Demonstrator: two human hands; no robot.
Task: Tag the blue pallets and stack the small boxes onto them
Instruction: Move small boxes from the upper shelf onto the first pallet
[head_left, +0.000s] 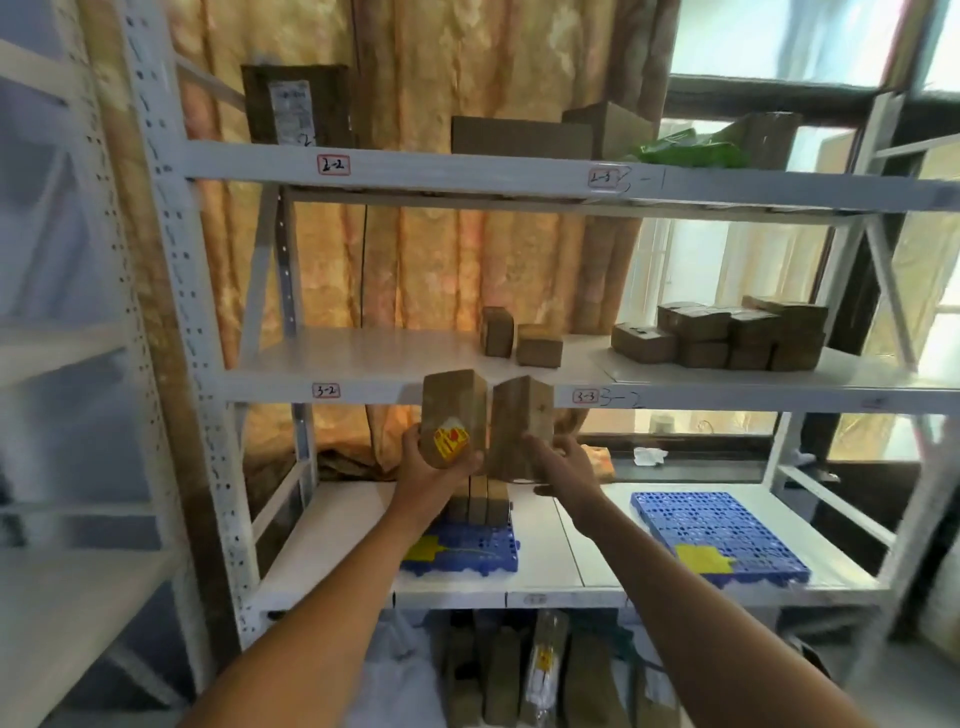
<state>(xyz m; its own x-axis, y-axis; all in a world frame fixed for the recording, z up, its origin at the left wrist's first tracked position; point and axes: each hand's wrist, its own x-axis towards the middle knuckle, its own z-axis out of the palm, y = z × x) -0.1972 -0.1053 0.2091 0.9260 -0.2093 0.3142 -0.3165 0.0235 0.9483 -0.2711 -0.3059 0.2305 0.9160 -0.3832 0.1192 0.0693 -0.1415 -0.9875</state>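
Note:
My left hand (434, 470) grips a small brown box with a yellow and red sticker (453, 415), held upright in front of the shelf. My right hand (563, 460) grips a second small brown box (519, 423) right beside it. Both boxes hang above the left blue pallet (467, 553), which bears a yellow tag and several small boxes (480, 499) standing on it. A second blue pallet (719, 530) with a yellow tag (701, 558) lies to the right on the same shelf board, nothing on it.
The white metal rack (208, 364) has two loose small boxes (519, 340) and a pile of small boxes (727, 335) on the middle shelf. Larger cartons (524, 135) and a green bag sit on the top shelf. Packages lie on the floor under the rack.

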